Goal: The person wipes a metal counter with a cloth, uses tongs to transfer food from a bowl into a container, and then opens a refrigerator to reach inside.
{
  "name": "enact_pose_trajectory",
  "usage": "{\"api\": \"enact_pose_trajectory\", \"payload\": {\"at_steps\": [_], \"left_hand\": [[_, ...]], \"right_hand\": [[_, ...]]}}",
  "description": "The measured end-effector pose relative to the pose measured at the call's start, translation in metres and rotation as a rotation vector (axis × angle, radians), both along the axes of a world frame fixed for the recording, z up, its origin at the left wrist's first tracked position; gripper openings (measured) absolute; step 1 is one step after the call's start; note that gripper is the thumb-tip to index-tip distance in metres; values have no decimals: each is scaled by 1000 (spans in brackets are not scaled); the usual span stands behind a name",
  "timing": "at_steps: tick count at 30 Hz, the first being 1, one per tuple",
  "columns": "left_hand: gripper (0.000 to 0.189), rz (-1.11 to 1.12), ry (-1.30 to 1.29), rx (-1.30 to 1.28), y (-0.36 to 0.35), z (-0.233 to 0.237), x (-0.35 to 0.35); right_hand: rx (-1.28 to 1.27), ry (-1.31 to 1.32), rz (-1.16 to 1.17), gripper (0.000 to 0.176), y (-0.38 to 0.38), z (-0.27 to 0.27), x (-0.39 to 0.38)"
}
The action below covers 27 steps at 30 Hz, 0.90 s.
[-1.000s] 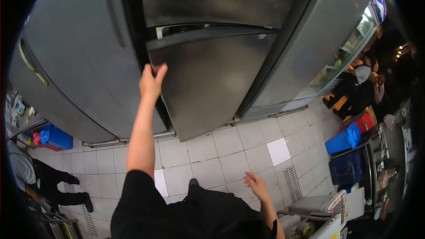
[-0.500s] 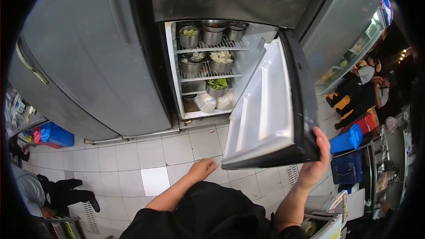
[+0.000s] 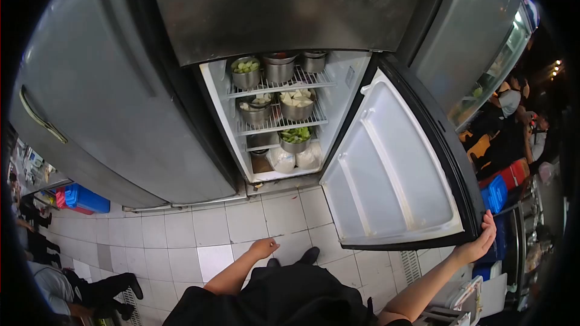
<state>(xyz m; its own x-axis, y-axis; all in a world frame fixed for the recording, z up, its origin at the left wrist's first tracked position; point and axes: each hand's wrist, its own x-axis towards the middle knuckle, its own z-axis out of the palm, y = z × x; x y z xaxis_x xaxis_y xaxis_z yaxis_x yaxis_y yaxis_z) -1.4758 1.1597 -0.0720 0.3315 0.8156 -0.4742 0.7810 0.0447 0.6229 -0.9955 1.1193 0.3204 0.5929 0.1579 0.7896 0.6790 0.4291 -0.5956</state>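
The person's right hand (image 3: 477,242) clamps on the grey steel refrigerator door (image 3: 393,175). Its fingers wrap over the dark rim at the door's lower outer corner, the corner farthest from the hinge, and the palm lies against the outside face. The door stands wide open and shows its white moulded inner lining to the camera.

The left hand (image 3: 264,247) holds nothing. Its fingers are loosely curled, and it hangs over the white tiled floor (image 3: 211,229), well apart from the door and below its hinge side.

Beyond the door's hinge edge lies the open refrigerator compartment with white wire shelves (image 3: 314,78). A round steel bowl of green pieces (image 3: 246,72) sits on the top shelf. A steel bowl of pale chunks (image 3: 296,104) sits on the shelf below. A steel bowl of green leaves (image 3: 295,139) sits lower again, and under it, on the compartment floor, rest two white plastic bags (image 3: 282,160).

Just beyond the door's outer edge, near the gripping hand, stands a blue plastic crate (image 3: 496,193). Far from the door, past the left hand, another person in dark trousers (image 3: 90,293) crouches on the tiles.
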Motion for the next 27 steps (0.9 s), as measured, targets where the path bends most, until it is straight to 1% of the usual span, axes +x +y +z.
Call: {"api": "enact_pose_trajectory", "payload": {"at_steps": [3,5,7,8,10,11,13,14,15,16,17,18,20,21,23,24,26,27], "left_hand": [[39,-44,-9,12,32,-6,22],[38,-70,84,-24,48,-7,27],[39,-74,188,-31,56,-22,25],[39,-76,194,-51,55,-29,22],[40,10,204,-34,52,-32,19],[40,6,211,-51,46,-33,17],[45,-71,258,-69,35,-34,12],[49,-104,347,-224,33,-39,11],[53,-132,376,-287,24,-56,4],[55,-59,359,-178,3,-83,-4],[56,14,339,-66,-7,-99,-8],[56,17,339,-55,-5,-90,-4],[57,132,288,-408,-8,-63,1],[57,97,289,-412,-8,-57,3],[55,8,283,-407,-8,-68,0],[55,6,286,-398,-4,-64,1],[54,-105,319,-364,7,-58,6],[54,-106,320,-353,16,-57,7]], "right_hand": [[17,1,-16,22,8,1,17],[4,-6,-7,21,12,1,28],[12,-13,-20,22,16,2,38],[2,-23,-35,23,18,2,43],[3,-18,-17,24,21,1,53],[24,-21,3,24,22,0,58],[11,-19,1,24,23,-2,66],[17,-32,18,24,25,-1,68],[28,-46,37,24,25,-1,72],[31,-44,37,24,25,-2,75],[33,-39,54,24,25,-4,79],[38,-35,72,24,27,-4,82],[54,-31,91,23,29,-4,84],[56,-25,110,23,29,-4,85],[68,-9,130,22,29,-5,87],[72,5,153,22,29,-5,87],[70,5,134,22,28,-6,88],[55,4,120,22,28,-6,88]]}}
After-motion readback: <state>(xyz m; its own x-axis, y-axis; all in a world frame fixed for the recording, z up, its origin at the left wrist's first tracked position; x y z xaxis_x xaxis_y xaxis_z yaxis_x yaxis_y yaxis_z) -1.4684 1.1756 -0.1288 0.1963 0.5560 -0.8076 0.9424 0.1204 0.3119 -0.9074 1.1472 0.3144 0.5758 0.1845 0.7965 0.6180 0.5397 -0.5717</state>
